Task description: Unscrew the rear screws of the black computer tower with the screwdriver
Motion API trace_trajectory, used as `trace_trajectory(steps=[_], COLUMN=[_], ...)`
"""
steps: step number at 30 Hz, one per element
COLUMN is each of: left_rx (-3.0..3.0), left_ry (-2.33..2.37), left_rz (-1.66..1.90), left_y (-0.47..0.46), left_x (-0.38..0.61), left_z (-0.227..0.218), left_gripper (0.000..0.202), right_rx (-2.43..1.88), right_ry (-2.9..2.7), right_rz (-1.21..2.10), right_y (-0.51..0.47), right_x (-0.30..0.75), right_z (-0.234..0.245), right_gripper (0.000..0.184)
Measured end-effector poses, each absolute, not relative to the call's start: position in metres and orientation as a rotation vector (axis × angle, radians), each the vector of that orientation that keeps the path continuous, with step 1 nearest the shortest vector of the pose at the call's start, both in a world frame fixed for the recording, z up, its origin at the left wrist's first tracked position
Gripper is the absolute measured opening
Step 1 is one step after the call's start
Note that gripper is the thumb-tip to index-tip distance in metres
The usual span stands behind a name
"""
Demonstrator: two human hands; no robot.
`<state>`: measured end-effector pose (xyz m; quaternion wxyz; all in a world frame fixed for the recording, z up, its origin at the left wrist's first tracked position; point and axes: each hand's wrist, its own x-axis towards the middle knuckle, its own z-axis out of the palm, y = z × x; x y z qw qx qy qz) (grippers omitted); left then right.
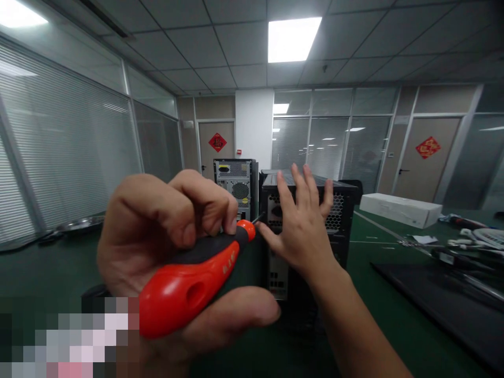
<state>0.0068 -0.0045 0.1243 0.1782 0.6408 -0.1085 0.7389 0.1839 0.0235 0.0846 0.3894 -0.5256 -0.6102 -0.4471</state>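
Observation:
My left hand (157,220), large in the foreground, is closed round a red and black screwdriver (197,281). Its fingers curl over the top of the handle, and the thumb stretches out below. The thin shaft points away from me at the upper left of the rear panel of a black computer case (339,210); I cannot tell whether the tip touches a screw. Against that same panel, my right hand (301,226) spreads its fingers over the top edge and honeycomb grille. Its thumb comes close to the screwdriver's shaft.
A second computer tower (235,184) stands behind on the left. Right on the green table (374,315) are a white box (401,209), a black mat (441,302) and a heap of white cables (486,238). A metal tray (81,226) lies far left.

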Motion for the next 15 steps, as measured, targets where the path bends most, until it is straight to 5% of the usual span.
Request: trace_trajectory(steps=[15], left_rx=[1.970], left_ry=[-0.303], left_rz=[1.557], left_y=[0.003], left_x=[-0.014], left_z=[0.114], left_gripper=[0.047], right_rx=[-1.281], right_ry=[-1.576], right_rz=[-1.113], right_y=[0.029], right_x=[0.189], right_z=[0.082], right_gripper=[0.066])
